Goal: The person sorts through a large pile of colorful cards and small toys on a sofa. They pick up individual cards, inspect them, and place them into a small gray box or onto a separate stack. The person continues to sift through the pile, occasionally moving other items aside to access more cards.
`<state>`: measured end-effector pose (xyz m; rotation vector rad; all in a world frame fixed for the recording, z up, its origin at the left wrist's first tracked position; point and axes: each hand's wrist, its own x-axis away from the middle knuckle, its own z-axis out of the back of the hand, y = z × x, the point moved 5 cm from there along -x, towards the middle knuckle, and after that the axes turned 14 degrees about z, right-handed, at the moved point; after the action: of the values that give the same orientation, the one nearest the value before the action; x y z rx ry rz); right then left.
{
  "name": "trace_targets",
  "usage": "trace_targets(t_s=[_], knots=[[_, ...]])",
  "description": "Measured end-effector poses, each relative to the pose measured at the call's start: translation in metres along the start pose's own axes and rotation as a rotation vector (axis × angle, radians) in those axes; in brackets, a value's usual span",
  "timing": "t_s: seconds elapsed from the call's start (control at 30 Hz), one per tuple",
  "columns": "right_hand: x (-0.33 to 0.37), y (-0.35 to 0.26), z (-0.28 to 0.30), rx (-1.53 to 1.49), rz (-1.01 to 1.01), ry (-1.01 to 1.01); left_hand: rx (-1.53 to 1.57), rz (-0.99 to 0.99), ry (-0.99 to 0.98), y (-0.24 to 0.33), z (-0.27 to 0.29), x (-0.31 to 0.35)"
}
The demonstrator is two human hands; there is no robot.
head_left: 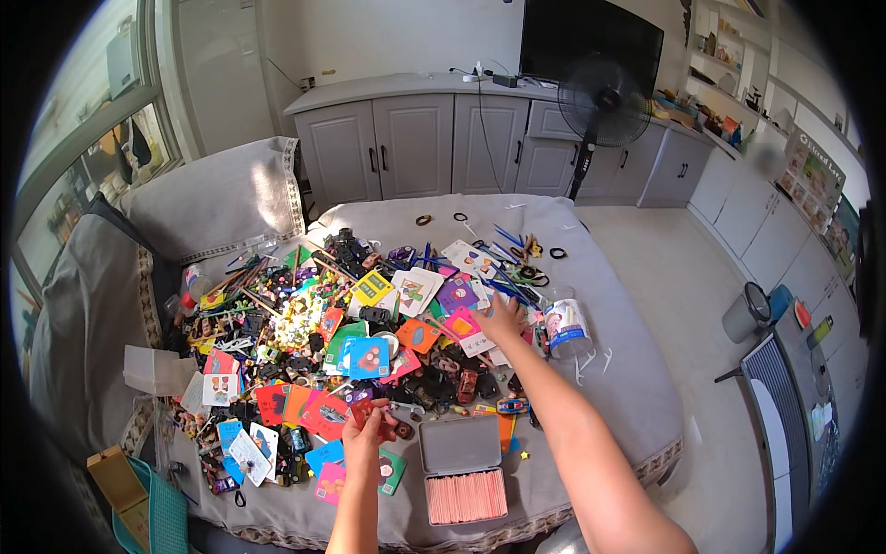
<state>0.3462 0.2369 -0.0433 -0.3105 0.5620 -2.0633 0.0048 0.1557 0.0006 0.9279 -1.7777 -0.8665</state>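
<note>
A small red card is pinched in my left hand, low over the near side of a big pile. My right hand reaches to the far right part of the pile with its fingers apart, over a pink card and a white card; whether it touches them I cannot tell. Between my forearms lies an open grey tin with a tight row of pink-edged cards in it. Near my left hand are a blue card, a red card and a green card.
Toy cars, beads, pencils and picture cards cover a grey sofa cover. A clear jar stands right of my right hand. A teal basket is at the near left. A black fan stands beyond the sofa, before grey cabinets.
</note>
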Motion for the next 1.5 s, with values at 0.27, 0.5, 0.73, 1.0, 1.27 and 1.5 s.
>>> trace_targets(t_s=[0.27,0.5,0.73,1.0,1.27,1.5], knots=[[0.039,-0.105,-0.04,0.065,0.229,-0.34,-0.018,0.014,0.011,-0.004,-0.002,-0.005],[0.06,-0.176,-0.09,0.093,0.555,-0.524,-0.019,0.024,0.02,-0.008,0.001,-0.01],[0.061,-0.173,-0.049,-0.67,0.743,-0.37,-0.009,0.022,0.043,-0.009,0.017,-0.01],[-0.02,-0.013,-0.003,0.066,0.108,0.146,0.013,0.032,0.046,-0.007,0.014,-0.016],[0.0,-0.049,-0.028,0.223,0.299,-0.169,-0.024,0.033,0.048,-0.011,0.011,-0.02],[0.037,-0.098,-0.027,-0.175,0.584,-0.209,-0.026,0.058,0.067,-0.012,0.014,-0.02]])
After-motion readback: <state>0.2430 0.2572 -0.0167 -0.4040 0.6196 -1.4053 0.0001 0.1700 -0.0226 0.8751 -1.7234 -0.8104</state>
